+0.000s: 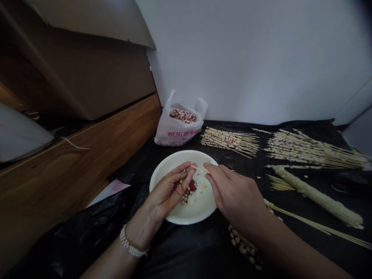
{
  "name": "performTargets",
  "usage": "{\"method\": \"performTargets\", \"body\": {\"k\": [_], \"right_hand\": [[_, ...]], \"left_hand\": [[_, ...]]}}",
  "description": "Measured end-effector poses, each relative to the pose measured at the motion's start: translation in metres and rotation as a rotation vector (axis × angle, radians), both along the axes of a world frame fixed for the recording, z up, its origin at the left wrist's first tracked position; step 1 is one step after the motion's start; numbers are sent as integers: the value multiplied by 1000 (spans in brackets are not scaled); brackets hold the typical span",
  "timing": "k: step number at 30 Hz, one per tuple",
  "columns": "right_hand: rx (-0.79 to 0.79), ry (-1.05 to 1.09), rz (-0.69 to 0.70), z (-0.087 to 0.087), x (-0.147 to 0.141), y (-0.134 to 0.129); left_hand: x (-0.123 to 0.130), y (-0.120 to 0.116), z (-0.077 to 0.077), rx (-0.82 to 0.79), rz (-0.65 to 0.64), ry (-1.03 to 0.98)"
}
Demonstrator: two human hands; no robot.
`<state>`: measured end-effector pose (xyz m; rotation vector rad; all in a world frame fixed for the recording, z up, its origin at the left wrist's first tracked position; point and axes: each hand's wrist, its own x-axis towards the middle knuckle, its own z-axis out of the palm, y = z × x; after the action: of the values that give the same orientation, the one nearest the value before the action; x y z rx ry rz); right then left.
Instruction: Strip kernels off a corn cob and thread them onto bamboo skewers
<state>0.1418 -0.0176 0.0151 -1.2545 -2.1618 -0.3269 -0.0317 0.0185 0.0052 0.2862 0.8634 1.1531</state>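
Observation:
A thin pale stick (pixel 197 168) spans the gap between my two hands, above a white bowl (pixel 171 217). My left hand (pixel 171 188) pinches its left end, with some small kernels showing by the palm. At the other end, my right hand (pixel 228 186) has thumb and forefinger closed near a pale kernel on the stick. Inside the bowl lie loose kernels (pixel 186 198) over a red and green printed pattern (pixel 192 186). Beaded bracelets (pixel 130 243) circle the left wrist.
Behind the bowl stands a white plastic bag (pixel 177 133) holding a speckled cob. Kernel-threaded sticks lie in a bundle (pixel 229 141) and a larger pile (pixel 305 149). A long pale cob (pixel 319 195), bare sticks (pixel 314 223) and loose kernels (pixel 244 246) rest on black sheeting.

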Motion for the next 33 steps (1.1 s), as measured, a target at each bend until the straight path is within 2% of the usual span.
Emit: {"method": "performTargets", "body": {"k": [10,16,33], "right_hand": [[-2,-8,4,0,0,0],[-90,-36,17,5,0,-1],[-84,-70,-11,2,0,-2]], "left_hand": [[0,-3,0,53,-105,26],[0,-4,-1,98,-104,62],[2,-6,-3,132,-155,83]]}}
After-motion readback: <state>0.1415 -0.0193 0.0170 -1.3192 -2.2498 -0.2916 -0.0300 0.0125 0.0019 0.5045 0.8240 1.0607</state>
